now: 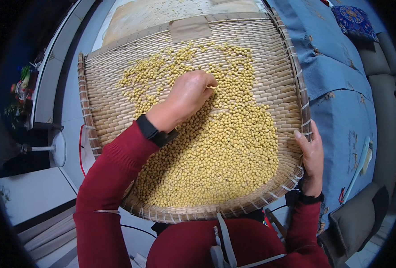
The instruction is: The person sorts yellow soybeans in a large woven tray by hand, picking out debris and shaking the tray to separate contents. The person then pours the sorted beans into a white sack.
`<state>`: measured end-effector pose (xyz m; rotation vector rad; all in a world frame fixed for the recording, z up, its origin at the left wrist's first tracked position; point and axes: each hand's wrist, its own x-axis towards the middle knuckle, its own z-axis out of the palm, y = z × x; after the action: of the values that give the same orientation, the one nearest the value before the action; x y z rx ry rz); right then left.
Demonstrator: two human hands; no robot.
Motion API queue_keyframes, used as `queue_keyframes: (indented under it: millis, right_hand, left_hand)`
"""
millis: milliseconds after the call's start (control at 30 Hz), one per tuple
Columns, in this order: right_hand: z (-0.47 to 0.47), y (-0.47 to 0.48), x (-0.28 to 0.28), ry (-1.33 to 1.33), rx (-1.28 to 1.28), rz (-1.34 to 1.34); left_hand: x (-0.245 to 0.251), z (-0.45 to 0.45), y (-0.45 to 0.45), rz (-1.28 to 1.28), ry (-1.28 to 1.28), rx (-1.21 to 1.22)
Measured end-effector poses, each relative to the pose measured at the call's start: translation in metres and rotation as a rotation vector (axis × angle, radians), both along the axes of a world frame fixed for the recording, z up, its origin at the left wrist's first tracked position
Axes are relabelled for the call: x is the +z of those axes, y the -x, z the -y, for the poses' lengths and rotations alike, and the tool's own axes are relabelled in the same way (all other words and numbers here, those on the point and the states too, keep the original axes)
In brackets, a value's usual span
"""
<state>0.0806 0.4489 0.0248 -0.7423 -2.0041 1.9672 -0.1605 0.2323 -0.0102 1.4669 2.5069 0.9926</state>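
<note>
A wide woven winnowing basket [114,110] with a bound rim lies before me, holding a heap of yellow soybeans [214,157]. The beans are thick near me and thinner towards the far side. Over the middle of them is my left hand [193,93], its thumb and fingers curled close together. Something small and yellow shows at the fingertips; whether it is held or lies behind them I cannot tell. My right hand [312,154] grips the basket's right rim, thumb on the inner side, the other fingers mostly hidden outside. A tan patch [190,29] covers part of the far edge.
Beyond the basket's far edge is a pale board [134,16] with scattered bits on it. To the right are a blue cloth cover [338,117], a light-blue-handled brush [360,167] and a grey cushion [352,214]. A white tabletop [37,194] stands at left.
</note>
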Motion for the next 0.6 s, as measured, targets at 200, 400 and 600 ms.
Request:
queue_keyframes:
  millis: [200, 400, 600]
  right_hand:
    - [0.004, 0.001, 0.001, 0.023, -0.053, 0.025]
    - [0.005, 0.002, 0.0, 0.054, -0.067, 0.007]
    - [0.005, 0.0, 0.0, 0.045, -0.057, -0.017]
  left_hand:
    - [-0.02, -0.016, 0.004, -0.035, 0.055, 0.043]
    - [-0.024, -0.019, 0.002, -0.135, 0.081, 0.003]
    - [-0.023, -0.028, 0.008, -0.253, 0.259, -0.051]
